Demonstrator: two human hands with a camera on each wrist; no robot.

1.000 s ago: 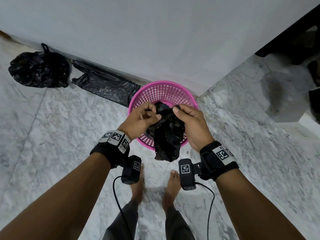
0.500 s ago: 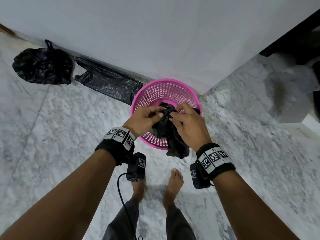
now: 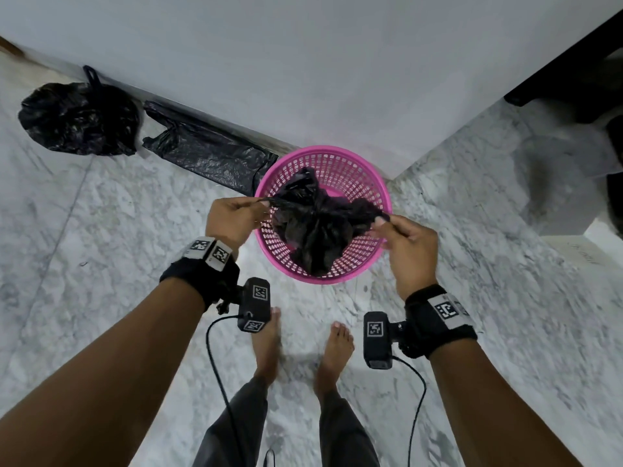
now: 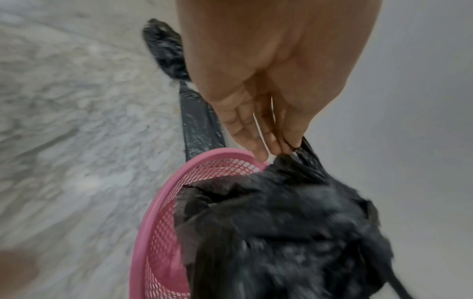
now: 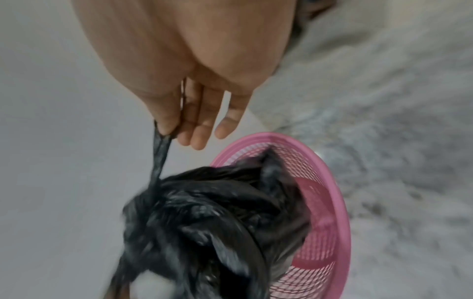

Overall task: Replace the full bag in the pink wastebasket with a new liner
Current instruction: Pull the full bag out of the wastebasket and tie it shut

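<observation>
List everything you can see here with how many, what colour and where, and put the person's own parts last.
wastebasket: one, pink mesh, on the floor at the wall corner.
new liner: one, black, stretched over the wastebasket between both hands.
tied bag: one, black, bulging, on the floor by the wall, far left.
flat bag: one, black, lying along the wall between the tied bag and the wastebasket.
floor: grey-white marble.
wall: white.
wrist cameras: two, black, cabled.
left hand: pinches the liner's left handle.
right hand: pinches the right handle.
feet: two, bare, below the wastebasket.
</observation>
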